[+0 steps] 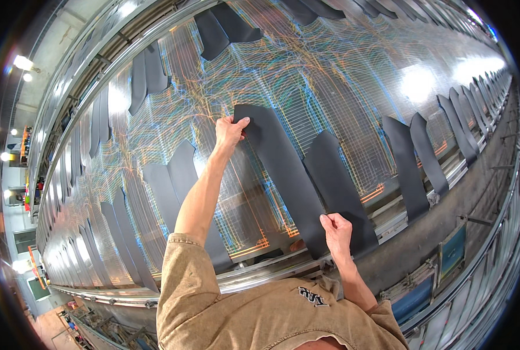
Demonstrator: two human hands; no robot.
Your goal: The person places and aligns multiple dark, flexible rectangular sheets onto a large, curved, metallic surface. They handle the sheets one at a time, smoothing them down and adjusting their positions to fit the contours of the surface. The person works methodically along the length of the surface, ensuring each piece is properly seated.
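Near: right hand (338, 230), thumb and fingers closed in a pinch on dark strip (283, 169), at its edge. Strip lies across near side of desk (242, 204), beside second dark piece (336, 175). Left hand (231, 133), fingers closed on strip's far corner. Two-ended hold probably keeps it straight along coloured lines (341, 76). Far: more dark strips (213, 35), spaced out, likely following those lines.

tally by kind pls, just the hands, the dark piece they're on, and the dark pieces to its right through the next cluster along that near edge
Hands: 2 (left hand, right hand)
Held dark piece: 1
Neighbouring dark piece: 1
Next cluster's dark pieces: 2
Total: 6
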